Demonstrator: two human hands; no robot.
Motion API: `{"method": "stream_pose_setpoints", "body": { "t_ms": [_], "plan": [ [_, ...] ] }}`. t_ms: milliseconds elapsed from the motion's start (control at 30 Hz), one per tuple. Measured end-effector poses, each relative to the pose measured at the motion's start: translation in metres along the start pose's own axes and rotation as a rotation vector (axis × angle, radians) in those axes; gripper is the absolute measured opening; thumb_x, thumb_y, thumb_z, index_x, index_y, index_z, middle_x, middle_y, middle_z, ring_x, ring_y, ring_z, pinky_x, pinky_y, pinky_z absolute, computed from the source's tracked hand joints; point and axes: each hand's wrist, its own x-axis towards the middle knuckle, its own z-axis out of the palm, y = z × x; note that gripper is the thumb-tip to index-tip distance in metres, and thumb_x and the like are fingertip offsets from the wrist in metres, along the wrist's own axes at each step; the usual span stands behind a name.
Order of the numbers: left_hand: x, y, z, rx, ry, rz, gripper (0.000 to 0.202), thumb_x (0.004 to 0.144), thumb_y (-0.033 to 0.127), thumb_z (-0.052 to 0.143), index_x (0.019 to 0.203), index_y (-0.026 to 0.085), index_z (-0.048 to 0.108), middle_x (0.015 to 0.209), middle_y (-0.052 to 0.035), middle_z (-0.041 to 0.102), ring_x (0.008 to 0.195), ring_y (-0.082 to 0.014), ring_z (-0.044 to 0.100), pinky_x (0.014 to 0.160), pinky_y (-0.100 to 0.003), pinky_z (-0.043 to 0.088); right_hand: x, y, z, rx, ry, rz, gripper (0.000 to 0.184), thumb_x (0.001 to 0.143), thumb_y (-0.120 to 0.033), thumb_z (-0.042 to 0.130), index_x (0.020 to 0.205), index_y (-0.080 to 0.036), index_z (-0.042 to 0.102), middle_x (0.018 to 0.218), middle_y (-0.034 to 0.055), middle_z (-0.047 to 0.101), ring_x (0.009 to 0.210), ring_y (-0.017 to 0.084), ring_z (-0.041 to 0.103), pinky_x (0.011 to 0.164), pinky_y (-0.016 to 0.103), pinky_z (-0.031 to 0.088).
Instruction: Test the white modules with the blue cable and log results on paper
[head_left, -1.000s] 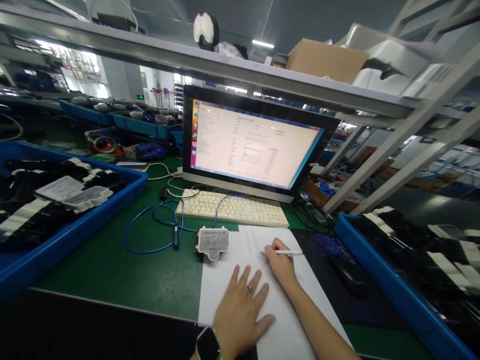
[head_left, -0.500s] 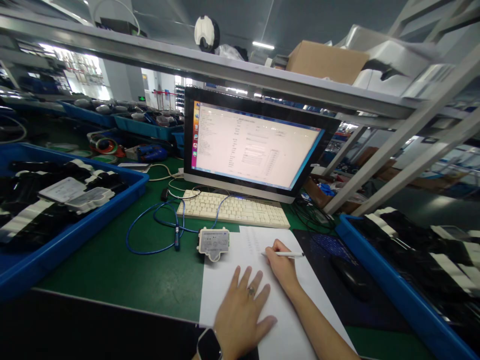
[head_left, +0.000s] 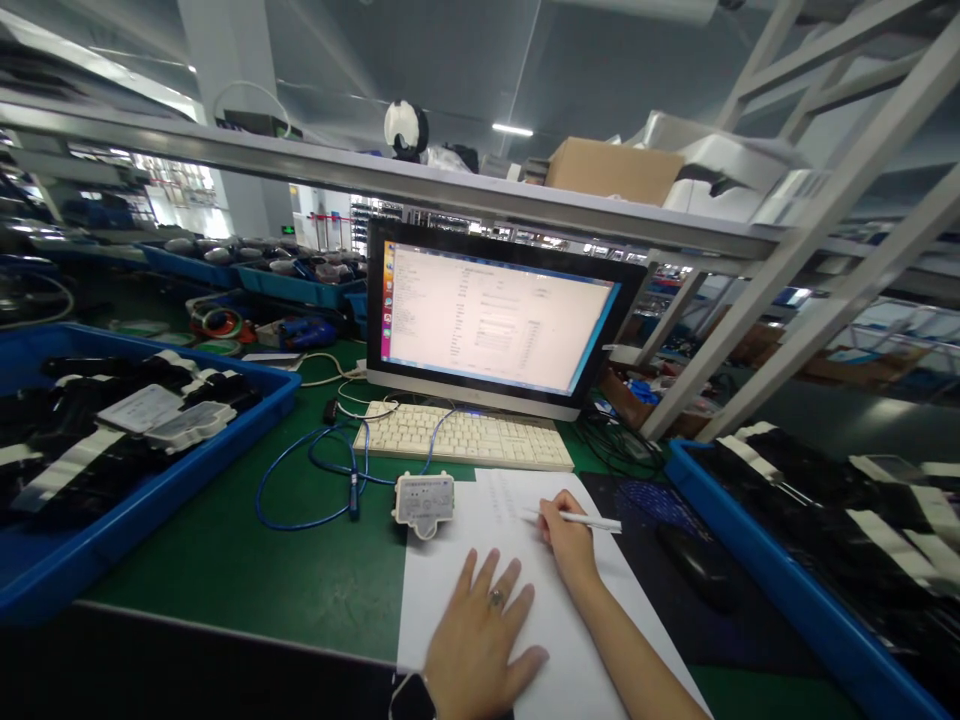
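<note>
A white sheet of paper (head_left: pixel 442 580) lies on the green mat, with faint writing near its top. My left hand (head_left: pixel 484 635) rests flat on the paper with its fingers spread; it wears a ring and a watch (head_left: pixel 412 697). Between the fingers of my right hand (head_left: pixel 566 535) is a white pen (head_left: pixel 596 521), its tip over the upper part of the sheet. A small pale module with a grey label (head_left: pixel 424 503) sits at the paper's upper left corner. The blue cable (head_left: pixel 259 492) curls on the mat beside it.
A white keyboard (head_left: pixel 465 437) stands before a monitor (head_left: pixel 495 320) showing a form-like page. Blue bins of black parts flank me, the left bin (head_left: pixel 289 392) and the right bin (head_left: pixel 750 540). A black mouse (head_left: pixel 694 565) lies on a dark pad. Overhead runs a shelf (head_left: pixel 450 185) with boxes.
The camera view has tilted upward slightly. My right hand has shifted a little to the right with the pen, which now lies more slanted. My left hand stays flat on the paper.
</note>
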Motion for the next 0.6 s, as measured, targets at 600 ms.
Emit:
{"method": "stream_pose_setpoints", "body": {
  "t_ms": [600],
  "plan": [
    [-0.008, -0.083, -0.051, 0.268, 0.259, -0.524, 0.084, 0.060, 0.014, 0.059, 0.139, 0.015, 0.031, 0.144, -0.0154, 0.035, 0.131, -0.0313, 0.035, 0.104, -0.046, 0.037, 0.056, 0.045, -0.105, -0.525, -0.001, -0.205, 0.036, 0.063, -0.047, 0.048, 0.090, -0.032, 0.066, 0.088, 0.0055, 0.073, 0.077, 0.031, 0.068, 0.063, 0.037, 0.050]
  ]
}}
